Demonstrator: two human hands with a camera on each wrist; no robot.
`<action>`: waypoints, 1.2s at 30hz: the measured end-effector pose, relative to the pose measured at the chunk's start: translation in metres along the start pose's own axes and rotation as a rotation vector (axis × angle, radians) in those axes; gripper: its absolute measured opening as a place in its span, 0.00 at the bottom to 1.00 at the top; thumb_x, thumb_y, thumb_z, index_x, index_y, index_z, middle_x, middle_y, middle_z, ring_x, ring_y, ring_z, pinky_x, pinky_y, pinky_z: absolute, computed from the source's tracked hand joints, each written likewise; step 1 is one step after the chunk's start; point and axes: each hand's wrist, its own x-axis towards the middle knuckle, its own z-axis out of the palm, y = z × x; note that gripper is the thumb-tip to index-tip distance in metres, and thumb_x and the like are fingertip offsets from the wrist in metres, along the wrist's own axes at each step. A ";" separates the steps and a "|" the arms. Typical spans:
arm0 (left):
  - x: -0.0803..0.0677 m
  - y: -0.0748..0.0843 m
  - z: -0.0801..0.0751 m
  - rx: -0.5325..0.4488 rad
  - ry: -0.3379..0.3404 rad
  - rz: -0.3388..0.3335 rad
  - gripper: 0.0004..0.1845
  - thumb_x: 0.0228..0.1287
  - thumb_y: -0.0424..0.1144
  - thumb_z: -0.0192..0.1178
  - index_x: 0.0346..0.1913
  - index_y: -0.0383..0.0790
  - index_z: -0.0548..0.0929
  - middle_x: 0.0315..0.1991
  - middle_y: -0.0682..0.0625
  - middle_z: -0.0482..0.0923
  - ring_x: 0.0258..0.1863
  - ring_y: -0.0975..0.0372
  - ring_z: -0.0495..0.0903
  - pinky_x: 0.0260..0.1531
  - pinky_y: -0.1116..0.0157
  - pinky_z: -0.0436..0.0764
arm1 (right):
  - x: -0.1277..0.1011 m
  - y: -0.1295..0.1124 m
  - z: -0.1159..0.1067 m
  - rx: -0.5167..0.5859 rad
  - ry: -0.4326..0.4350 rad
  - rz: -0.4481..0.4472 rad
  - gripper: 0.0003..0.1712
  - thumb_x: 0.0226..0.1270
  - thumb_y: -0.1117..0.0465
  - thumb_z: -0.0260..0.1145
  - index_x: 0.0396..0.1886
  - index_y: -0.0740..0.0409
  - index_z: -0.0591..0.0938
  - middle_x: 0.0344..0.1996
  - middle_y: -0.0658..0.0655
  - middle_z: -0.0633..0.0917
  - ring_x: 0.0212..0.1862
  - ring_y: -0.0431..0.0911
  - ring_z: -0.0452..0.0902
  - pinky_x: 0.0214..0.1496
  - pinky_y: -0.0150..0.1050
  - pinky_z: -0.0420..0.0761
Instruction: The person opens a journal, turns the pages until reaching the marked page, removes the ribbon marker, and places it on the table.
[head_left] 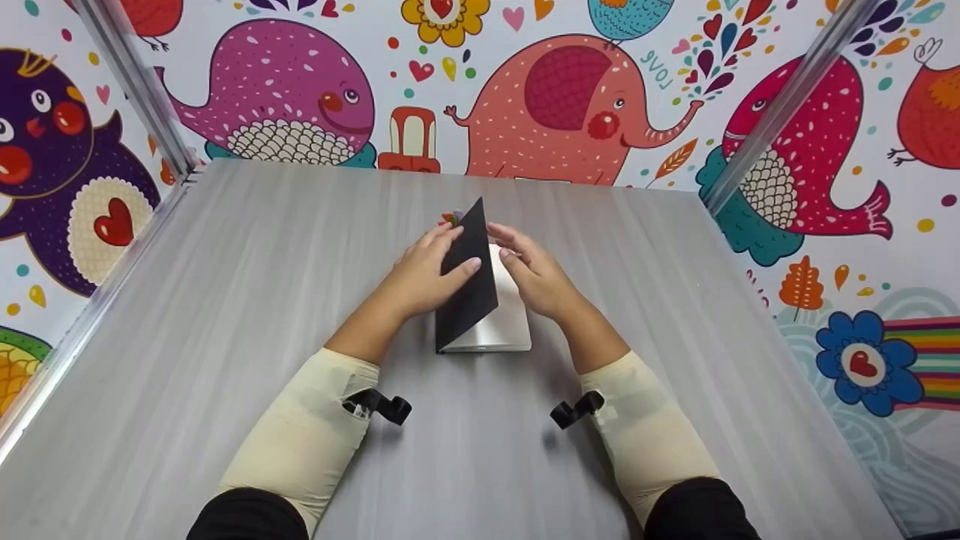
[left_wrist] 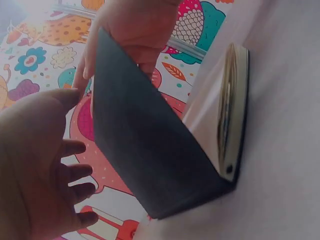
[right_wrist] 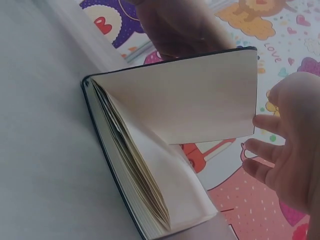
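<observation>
A notebook with a black cover (head_left: 471, 281) lies on the table, its front cover raised steeply and its pale pages (head_left: 506, 322) facing up. Seen from the right wrist, the cover's inner side (right_wrist: 200, 95) is cream, and the page block (right_wrist: 135, 165) bulges with slightly wavy leaves. My left hand (head_left: 424, 274) is at the outer face of the cover, thumb over it and fingers extended. On the other side, my right hand (head_left: 541, 276) is held over the pages with loosely bent fingers, its fingertips (right_wrist: 261, 121) close to the cover's free edge.
A small colourful item (head_left: 451, 218) shows partly behind the cover near the left fingertips. The grey table (head_left: 300, 225) reaches back to a wall printed with cartoon animals (head_left: 562, 112). Black wrist mounts (head_left: 390, 407) project inward from both sleeves.
</observation>
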 end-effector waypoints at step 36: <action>-0.029 -0.009 -0.042 -0.061 0.057 -0.048 0.49 0.72 0.61 0.62 0.88 0.55 0.51 0.90 0.47 0.45 0.89 0.45 0.47 0.81 0.28 0.52 | -0.007 0.002 -0.002 -0.232 -0.065 0.139 0.37 0.83 0.40 0.58 0.86 0.36 0.63 0.85 0.49 0.66 0.87 0.49 0.57 0.87 0.60 0.59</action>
